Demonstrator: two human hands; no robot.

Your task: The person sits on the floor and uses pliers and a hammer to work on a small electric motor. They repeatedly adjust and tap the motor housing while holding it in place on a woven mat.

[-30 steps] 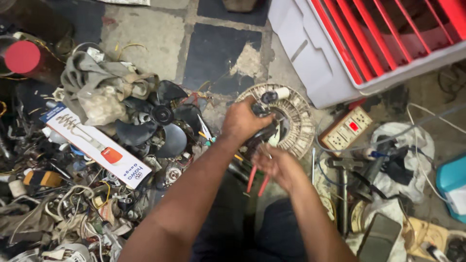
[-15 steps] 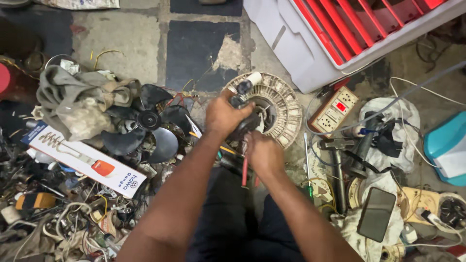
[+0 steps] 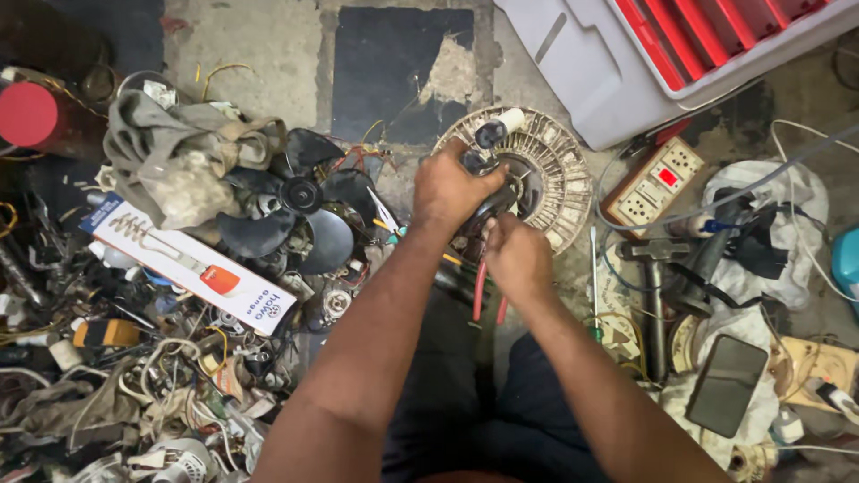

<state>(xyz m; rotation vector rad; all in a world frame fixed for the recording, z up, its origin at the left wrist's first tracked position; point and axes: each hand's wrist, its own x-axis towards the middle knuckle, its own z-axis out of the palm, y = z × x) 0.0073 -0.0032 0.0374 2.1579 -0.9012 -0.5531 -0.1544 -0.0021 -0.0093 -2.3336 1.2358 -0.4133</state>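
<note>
A round, cream slotted motor housing (image 3: pixel 562 170) lies on the floor ahead of me, with a dark motor (image 3: pixel 501 204) at its centre. My left hand (image 3: pixel 452 188) grips the dark motor from the left. My right hand (image 3: pixel 517 257) is closed around red-handled pliers (image 3: pixel 481 291), whose handles stick out below the fist and whose jaws point at the motor. A small white cylinder (image 3: pixel 501 125) sits on the housing's upper rim.
A black fan blade (image 3: pixel 304 210) and grey rags (image 3: pixel 174 161) lie left. A white carton (image 3: pixel 192 264) rests on tangled wires and scrap. A red-and-grey cooler casing (image 3: pixel 662 54), a power strip (image 3: pixel 651 183), a hammer (image 3: pixel 653 295) and a dark phone (image 3: pixel 725 385) are right.
Both hands moved closer onto the motor in the housing; the right hand brought the pliers up against it. The view shifted slightly.
</note>
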